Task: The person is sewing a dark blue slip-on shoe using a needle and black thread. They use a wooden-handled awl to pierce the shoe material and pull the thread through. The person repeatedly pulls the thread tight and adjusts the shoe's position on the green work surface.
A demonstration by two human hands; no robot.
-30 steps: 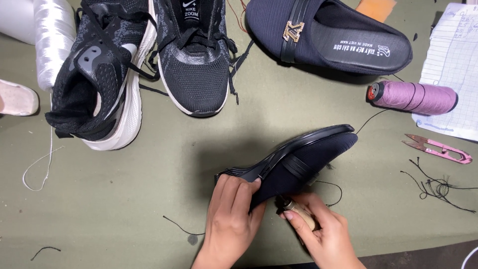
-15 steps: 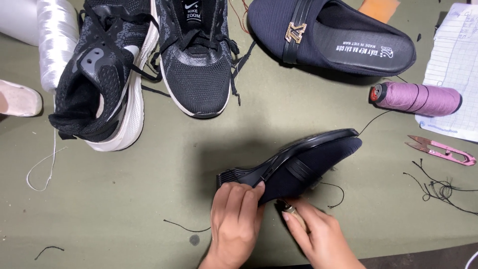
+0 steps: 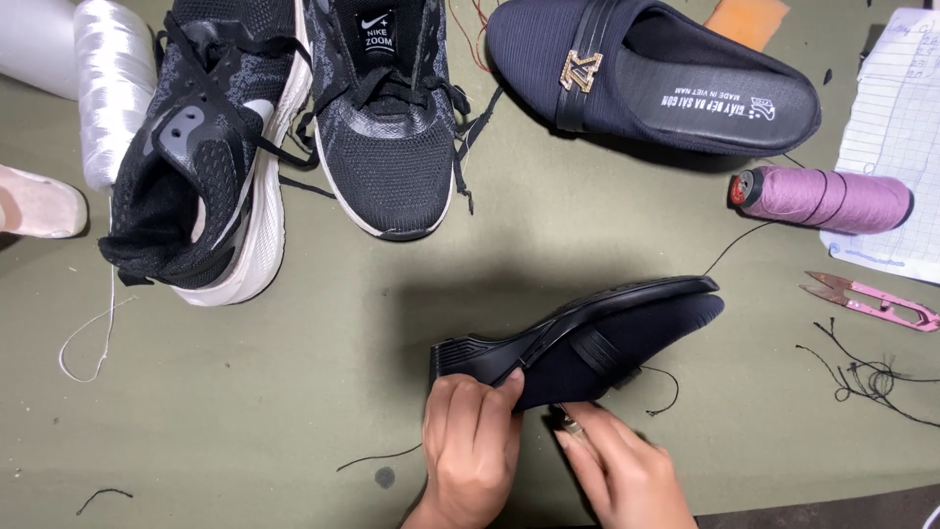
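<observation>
Green mat (image 3: 294, 392): navy loafer (image 3: 607, 338) pinched under left hand (image 3: 475, 441) fingertips.

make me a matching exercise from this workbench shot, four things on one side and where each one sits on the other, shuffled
Things:
1. spool of purple thread
2. pink thread snips
3. dark slip-on shoe tipped on its side
4. white thread cone

Places:
A. top left corner, beside the black sneaker
B. right edge, below the purple spool
C. low centre, gripped by the left hand with the right hand at its underside
D. right side, lying against the sheet of paper

Pairs: 1-D, 2-B, 3-C, 4-A
</observation>
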